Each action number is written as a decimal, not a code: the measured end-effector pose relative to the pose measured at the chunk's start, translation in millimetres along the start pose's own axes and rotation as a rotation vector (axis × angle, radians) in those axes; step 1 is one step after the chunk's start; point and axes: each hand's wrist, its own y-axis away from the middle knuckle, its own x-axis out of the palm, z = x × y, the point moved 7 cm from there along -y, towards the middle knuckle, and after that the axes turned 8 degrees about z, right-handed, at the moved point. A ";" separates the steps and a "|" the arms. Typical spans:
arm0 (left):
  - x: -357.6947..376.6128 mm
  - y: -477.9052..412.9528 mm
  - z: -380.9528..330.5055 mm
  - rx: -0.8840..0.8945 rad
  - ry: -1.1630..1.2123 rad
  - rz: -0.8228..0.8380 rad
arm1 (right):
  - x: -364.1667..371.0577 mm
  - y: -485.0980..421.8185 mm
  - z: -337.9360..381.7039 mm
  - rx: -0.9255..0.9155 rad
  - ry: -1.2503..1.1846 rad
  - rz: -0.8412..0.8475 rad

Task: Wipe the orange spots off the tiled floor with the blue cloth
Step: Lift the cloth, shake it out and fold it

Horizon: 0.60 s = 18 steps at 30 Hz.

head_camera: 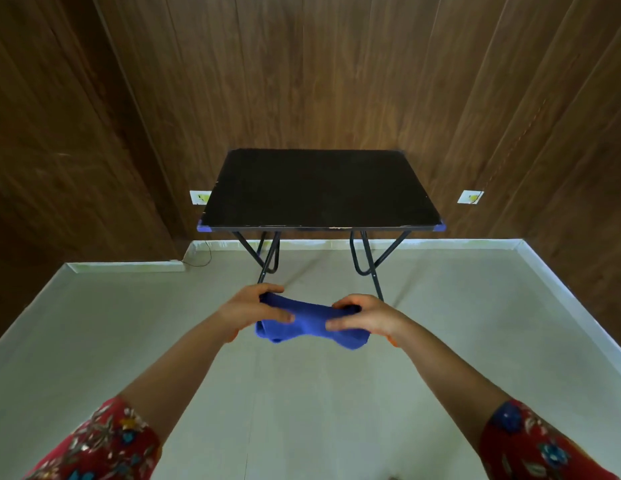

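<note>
Left hand (257, 308) and right hand (366, 317) each grip one end of the cloth (311, 323), which I hold bunched above the floor (302, 403), near the tabletop (319, 188).

In front of me a black folding table (319, 188) stands against the wood-panelled wall (337, 71). A white socket (200, 197) shows beside its left edge, a second socket (470, 196) off its right edge.

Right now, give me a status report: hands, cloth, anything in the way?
Grips: left hand and right hand both hold the bunched blue cloth above the tiled floor. Ahead, black folding table, not touching.
</note>
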 end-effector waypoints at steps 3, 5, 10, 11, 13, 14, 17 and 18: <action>-5.3 0.9 -8.1 0.026 -0.459 -0.129 | -7.8 2.3 15.9 -0.096 0.484 -0.105; -14.0 2.9 -21.9 0.078 -0.564 -0.200 | -23.9 5.4 28.2 -0.154 0.590 -0.230; -30.6 8.2 -36.5 0.130 0.125 -0.035 | -64.1 21.1 42.4 -0.197 0.053 -0.151; -31.5 7.4 -39.2 0.164 0.291 -0.018 | -66.4 23.1 45.0 -0.233 -0.172 -0.099; -26.4 2.2 -41.1 0.218 0.548 0.029 | -63.9 19.0 39.6 -0.254 -0.582 -0.056; -21.9 -3.9 -39.5 0.201 0.614 0.032 | -59.7 13.3 32.6 -0.217 -0.709 -0.044; -13.3 -22.3 -27.6 0.016 0.641 -0.082 | -52.2 -9.1 7.8 -0.034 -0.671 -0.046; -11.0 -26.4 -23.3 -0.035 0.633 -0.100 | -55.5 -15.3 3.1 0.000 -0.617 -0.065</action>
